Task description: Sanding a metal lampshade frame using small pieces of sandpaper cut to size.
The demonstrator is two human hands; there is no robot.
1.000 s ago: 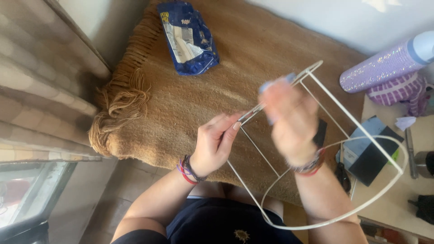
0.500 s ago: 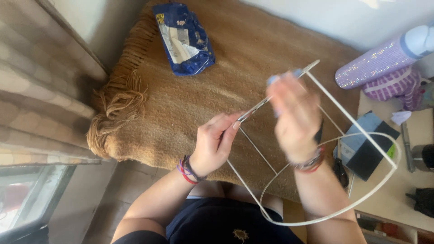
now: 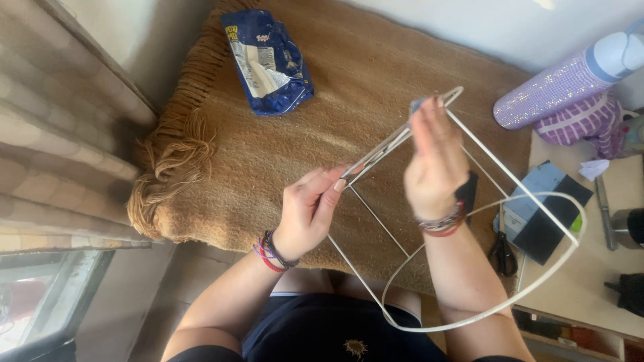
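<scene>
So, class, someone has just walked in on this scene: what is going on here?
A person seated over a brown fringed blanket holds a white wire frame in both hands. The left hand pinches one of its rods, while the right hand, blurred, grips near the top corner. A blue snack bag lies on the blanket, and scissors lie nearby.

Right hand (image 3: 436, 161) has crept up the white wire frame (image 3: 469, 261), from mid-bar to just under its top corner near the brown blanket's (image 3: 349, 74) far edge. Left hand (image 3: 307, 213) has slid a touch farther along the same bar, fingertips pinching it, and the frame has tilted a little more upright
</scene>
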